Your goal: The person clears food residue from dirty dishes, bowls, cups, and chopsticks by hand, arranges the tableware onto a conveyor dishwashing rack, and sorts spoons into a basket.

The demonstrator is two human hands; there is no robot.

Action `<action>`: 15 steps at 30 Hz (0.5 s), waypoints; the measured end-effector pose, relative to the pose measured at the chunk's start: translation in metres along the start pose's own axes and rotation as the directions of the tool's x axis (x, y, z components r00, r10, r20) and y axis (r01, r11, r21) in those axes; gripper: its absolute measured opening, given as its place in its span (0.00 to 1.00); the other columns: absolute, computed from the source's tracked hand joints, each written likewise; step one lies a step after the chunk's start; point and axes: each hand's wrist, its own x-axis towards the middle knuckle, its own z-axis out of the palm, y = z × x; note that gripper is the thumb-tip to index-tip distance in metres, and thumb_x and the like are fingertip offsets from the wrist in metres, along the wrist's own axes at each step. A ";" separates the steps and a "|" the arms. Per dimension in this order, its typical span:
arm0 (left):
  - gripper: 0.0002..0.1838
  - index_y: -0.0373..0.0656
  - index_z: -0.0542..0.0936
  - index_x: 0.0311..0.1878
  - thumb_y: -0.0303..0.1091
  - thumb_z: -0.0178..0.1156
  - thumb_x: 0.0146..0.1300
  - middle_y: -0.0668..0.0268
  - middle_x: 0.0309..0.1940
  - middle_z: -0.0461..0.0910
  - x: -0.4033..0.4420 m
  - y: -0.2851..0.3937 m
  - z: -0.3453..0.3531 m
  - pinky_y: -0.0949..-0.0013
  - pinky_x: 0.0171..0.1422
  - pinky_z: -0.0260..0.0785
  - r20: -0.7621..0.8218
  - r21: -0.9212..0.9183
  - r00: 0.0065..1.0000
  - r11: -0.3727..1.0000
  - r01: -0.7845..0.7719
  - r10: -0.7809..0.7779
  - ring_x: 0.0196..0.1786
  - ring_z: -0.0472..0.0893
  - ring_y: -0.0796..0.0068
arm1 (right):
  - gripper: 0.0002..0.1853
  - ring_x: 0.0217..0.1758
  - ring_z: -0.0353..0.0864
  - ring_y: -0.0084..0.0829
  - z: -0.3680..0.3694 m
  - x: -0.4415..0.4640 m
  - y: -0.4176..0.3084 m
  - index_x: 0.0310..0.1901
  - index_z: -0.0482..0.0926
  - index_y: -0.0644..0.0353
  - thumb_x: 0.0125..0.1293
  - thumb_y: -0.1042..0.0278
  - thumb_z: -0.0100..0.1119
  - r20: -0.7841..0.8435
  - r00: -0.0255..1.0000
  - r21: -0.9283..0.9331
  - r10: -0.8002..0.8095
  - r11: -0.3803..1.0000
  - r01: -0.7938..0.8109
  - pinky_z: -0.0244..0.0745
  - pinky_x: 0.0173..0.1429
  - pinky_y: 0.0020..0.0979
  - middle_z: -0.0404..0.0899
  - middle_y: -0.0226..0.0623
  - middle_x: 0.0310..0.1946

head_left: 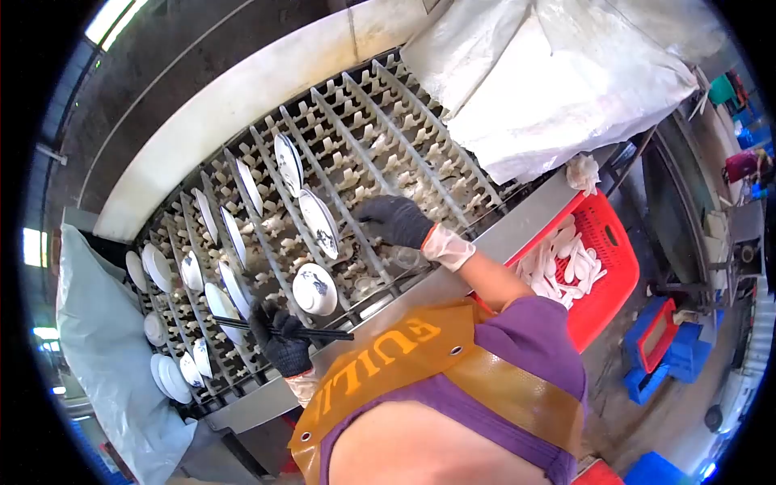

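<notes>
My left hand [279,335], in a dark glove, is wrapped round a bundle of black chopsticks [323,333] near the front edge of the slatted rack. My right hand [394,220], also dark-gloved, is over the rack [364,174] with its fingers curled down; whatever it may hold is hidden. Between the hands, a small patterned bowl [314,289] sits on the rack. An oval patterned plate [318,224] leans just left of my right hand, with another plate [288,164] behind it. Clear glassware [406,257] lies below my right hand.
More plates and bowls [170,377] stand in rows at the rack's left. A red basket [608,242] of white spoons [566,263] is at the right. Plastic sheeting [558,89] hangs over the far right end, and a pale sheet [105,339] covers the left end.
</notes>
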 end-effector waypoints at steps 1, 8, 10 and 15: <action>0.18 0.44 0.72 0.55 0.42 0.44 0.69 0.63 0.43 0.77 0.004 0.001 -0.004 0.79 0.26 0.57 0.038 -0.002 0.999 0.999 0.034 -0.034 0.24 0.63 0.83 | 0.10 0.41 0.77 0.41 -0.007 -0.004 0.009 0.38 0.78 0.57 0.52 0.69 0.57 -0.023 1.000 0.002 -0.006 1.000 0.006 0.72 0.47 0.37 0.78 0.40 0.36; 0.19 0.46 0.73 0.56 0.44 0.46 0.68 0.60 0.47 0.77 -0.016 0.001 -0.040 0.79 0.27 0.59 0.116 -0.060 0.993 0.998 0.001 0.006 0.25 0.65 0.83 | 0.19 0.50 0.73 0.44 -0.044 -0.064 0.087 0.42 0.79 0.57 0.50 0.56 0.61 -0.329 0.871 -0.427 0.364 0.765 -0.482 0.65 0.57 0.43 0.76 0.45 0.44; 0.19 0.46 0.74 0.56 0.44 0.46 0.68 0.61 0.46 0.77 -0.021 -0.003 -0.050 0.79 0.28 0.59 0.137 -0.091 0.991 0.996 0.016 -0.003 0.25 0.65 0.83 | 0.26 0.56 0.69 0.47 -0.056 -0.079 0.094 0.48 0.76 0.57 0.51 0.48 0.60 -0.328 0.832 -0.574 0.448 0.605 -0.552 0.59 0.62 0.45 0.72 0.49 0.51; 0.20 0.45 0.72 0.57 0.44 0.46 0.68 0.62 0.47 0.76 -0.026 -0.021 -0.042 0.79 0.29 0.60 0.175 -0.131 0.983 0.991 -0.034 0.056 0.27 0.65 0.82 | 0.32 0.60 0.66 0.48 -0.079 -0.083 0.144 0.56 0.69 0.58 0.52 0.50 0.59 -0.356 0.755 -0.558 0.550 0.523 -0.644 0.59 0.64 0.43 0.66 0.53 0.56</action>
